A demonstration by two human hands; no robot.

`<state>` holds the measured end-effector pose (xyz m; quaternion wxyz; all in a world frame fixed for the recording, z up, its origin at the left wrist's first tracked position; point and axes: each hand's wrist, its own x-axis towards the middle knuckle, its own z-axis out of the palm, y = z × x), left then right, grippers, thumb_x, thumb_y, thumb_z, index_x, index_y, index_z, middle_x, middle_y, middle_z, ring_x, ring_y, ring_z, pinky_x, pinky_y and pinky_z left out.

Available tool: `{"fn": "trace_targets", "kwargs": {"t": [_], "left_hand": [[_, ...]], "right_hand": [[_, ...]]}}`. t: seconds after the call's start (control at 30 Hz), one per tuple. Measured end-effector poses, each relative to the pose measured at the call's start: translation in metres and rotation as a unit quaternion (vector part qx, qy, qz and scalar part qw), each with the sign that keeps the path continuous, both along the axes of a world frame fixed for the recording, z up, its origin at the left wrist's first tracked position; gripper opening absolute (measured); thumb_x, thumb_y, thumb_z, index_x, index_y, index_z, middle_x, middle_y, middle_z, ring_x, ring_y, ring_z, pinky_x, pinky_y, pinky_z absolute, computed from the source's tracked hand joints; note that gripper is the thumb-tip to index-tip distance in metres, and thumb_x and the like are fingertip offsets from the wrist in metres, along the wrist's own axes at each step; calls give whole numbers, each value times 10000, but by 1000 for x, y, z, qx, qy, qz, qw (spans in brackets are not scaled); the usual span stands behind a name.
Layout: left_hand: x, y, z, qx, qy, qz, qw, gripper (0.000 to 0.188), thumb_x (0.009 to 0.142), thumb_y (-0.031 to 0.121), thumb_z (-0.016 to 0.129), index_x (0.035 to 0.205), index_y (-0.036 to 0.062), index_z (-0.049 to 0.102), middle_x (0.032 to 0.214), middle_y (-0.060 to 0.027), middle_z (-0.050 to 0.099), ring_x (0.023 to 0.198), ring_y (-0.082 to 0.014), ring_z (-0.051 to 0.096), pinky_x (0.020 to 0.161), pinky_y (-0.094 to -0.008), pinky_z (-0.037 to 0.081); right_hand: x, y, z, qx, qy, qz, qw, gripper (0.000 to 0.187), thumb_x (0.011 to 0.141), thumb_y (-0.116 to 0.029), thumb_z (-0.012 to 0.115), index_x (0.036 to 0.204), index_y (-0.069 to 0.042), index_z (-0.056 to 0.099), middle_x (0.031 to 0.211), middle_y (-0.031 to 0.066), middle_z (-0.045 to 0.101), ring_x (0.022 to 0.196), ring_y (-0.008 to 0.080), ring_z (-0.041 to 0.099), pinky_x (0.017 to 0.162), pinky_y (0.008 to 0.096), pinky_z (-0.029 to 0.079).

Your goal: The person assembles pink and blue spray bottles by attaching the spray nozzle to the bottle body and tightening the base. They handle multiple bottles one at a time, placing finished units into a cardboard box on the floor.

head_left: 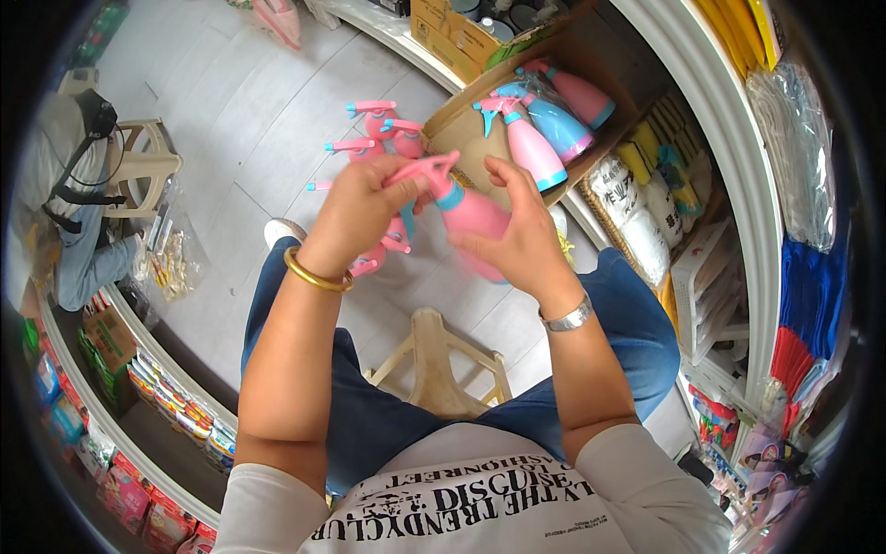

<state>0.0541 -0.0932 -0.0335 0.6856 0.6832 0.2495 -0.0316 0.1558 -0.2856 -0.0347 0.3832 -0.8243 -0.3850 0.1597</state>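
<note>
Pale tiles (pixel 242 120); standing bottles (pixel 378 124), pink plastic, clustered. Left hand (pixel 369 198): fingers closed on trigger head of held bottle (pixel 473 220), tilted between hands. Step looks like fitting or checking head; next move calls for steady body. Right hand (pixel 521 235): cupping smooth, rounded body. Rightward: cardboard carton (pixel 449 118), boxed bottles (pixel 531 152), tapered, glossy.

The held spray bottle (pixel 472 220) is pink (its collar (pixel 450 198) blue), the jeans (pixel 637 337) blue, the floor (pixel 235 102) grey.
</note>
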Motion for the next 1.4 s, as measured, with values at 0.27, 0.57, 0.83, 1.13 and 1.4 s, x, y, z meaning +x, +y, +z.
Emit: {"fn": "trace_targets", "kwargs": {"t": [0.27,0.57,0.83,1.13,1.4], "left_hand": [[4,-7,2,-117,3,164,979,342,977,259,618,1181,-16,624,1023,-43,643,852,-104,563,707,-247,457],[12,-36,-59,-92,110,73,987,491,974,262,590,1379,2,493,1257,-75,598,1114,-178,568,931,-334,457],[32,-69,-73,-131,185,13,974,578,964,286,593,1453,45,403,1454,-102,446,1262,-220,464,991,-384,426],[43,-72,-86,-143,172,32,974,587,918,304,649,1417,78,438,1403,-83,471,1185,-187,483,955,-353,423],[33,-76,-86,-27,127,63,990,479,918,220,656,1294,-39,510,1137,-153,591,1015,-250,587,899,-358,481]], "right_hand": [[39,-16,-37,-79,-95,-37,992,762,664,-220,820,1323,-12,499,1159,209,604,1063,393,595,917,451,501],[82,0,-128,-192,-43,-12,980,747,664,-293,815,1270,17,507,1177,260,595,1092,400,586,950,457,489],[81,-10,-134,-319,-94,-10,943,648,696,-220,791,1267,-38,544,1226,198,606,1145,381,560,988,435,465],[82,-18,-159,-228,-67,15,971,617,733,-151,751,1299,-33,535,1228,192,579,1176,385,530,1027,446,436],[69,13,-118,7,-101,-57,993,374,796,-68,689,1147,32,607,1139,215,612,1069,377,588,937,440,485]]}}
